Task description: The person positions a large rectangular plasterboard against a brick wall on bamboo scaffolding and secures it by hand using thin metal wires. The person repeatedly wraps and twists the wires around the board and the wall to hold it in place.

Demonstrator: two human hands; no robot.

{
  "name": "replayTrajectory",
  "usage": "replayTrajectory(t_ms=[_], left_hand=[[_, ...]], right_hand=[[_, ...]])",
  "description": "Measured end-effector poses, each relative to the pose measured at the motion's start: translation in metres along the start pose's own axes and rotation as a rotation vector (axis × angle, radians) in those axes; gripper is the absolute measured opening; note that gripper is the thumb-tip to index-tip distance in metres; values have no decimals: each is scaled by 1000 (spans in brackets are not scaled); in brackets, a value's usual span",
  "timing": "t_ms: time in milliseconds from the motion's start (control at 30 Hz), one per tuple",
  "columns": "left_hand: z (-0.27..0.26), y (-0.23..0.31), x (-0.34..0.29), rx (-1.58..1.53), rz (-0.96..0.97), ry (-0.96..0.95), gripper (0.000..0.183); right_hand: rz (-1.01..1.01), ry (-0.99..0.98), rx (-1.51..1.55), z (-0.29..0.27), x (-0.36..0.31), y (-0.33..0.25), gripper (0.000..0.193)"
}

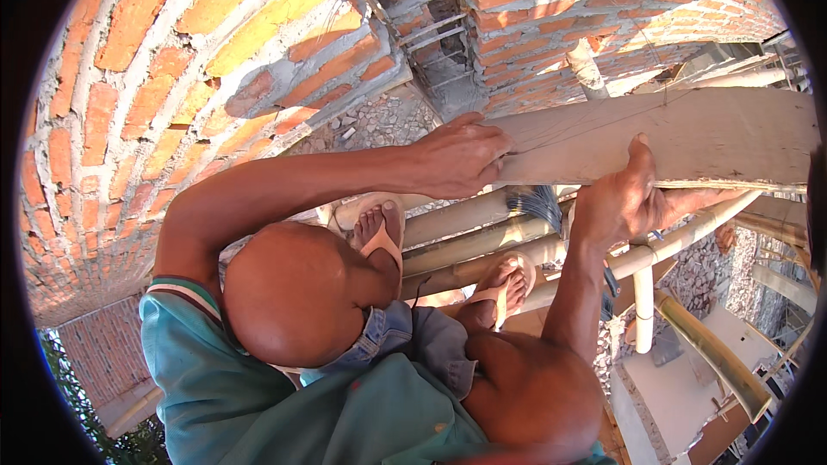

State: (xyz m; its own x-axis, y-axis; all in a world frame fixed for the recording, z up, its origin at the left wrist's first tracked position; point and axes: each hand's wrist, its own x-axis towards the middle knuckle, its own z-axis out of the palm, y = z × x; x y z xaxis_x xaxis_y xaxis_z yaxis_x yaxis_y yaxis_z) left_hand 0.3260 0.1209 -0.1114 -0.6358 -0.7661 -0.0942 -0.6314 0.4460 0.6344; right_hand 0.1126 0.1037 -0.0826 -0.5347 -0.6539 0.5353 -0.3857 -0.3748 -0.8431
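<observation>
A long, flat wooden board (pixel 732 133) reaches from the middle of the picture to the right, above the bamboo. My left hand (pixel 465 158) is at its left end, the fingers curled round the edge. From the near side my right hand (pixel 622 198) grips the board, thumb on the upper face and the other fingers underneath, partly hidden. Thin dark strands cross the board's face. Below it, a bundle of dark strands (pixel 536 205) lies on the bamboo poles (pixel 465 220), where my sandalled feet rest.
Brick walls rise at the left (pixel 172 60) and the far side (pixel 594 17), with a column gap holding steel bars (pixel 438 30) between them. Rubble (pixel 379 131) lies below. A bamboo rail (pixel 689 237) and a cut bamboo pole (pixel 715 353) are at the right, above a drop.
</observation>
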Motion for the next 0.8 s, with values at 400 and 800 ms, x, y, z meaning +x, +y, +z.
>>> replayTrajectory(t_ms=[400, 800], left_hand=[[3, -16, 37, -388, -133, 360, 34], [12, -81, -106, -172, -95, 212, 31]], right_hand=[[367, 85, 496, 11, 0, -18, 98], [175, 68, 250, 16, 3, -21, 97]])
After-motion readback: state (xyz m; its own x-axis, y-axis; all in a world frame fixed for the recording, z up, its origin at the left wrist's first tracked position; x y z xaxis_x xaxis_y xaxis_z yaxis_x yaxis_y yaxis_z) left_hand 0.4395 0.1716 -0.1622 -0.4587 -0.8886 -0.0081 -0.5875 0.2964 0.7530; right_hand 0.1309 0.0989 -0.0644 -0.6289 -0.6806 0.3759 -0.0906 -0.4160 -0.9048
